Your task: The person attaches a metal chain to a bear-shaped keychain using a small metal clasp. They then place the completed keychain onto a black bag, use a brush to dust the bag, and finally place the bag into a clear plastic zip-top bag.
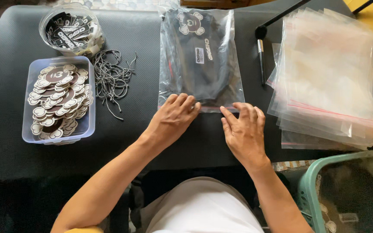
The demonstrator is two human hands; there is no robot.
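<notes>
On black desk (5, 77), left hand (172, 117) and right hand (243, 129) press flat, fingers open, holding nothing, on clear bag's (200, 56) near edge.

Person, head cam view, looking down at own body.
- Left hand (173, 116): bare, no glove, no ring or watch showing.
- Right hand (243, 129): bare too, no ring, no strap at wrist.
- Forearms: both showing bare up to frame edge. A bit of yellow sleeve (82, 230) is peeking in at left elbow, btm edge.
- Torso/lap: wearing a white garment (201, 207), plain, soft folds, no print visible.
- Nails: looking short, unpainted; finer detail too small to tell.
</notes>
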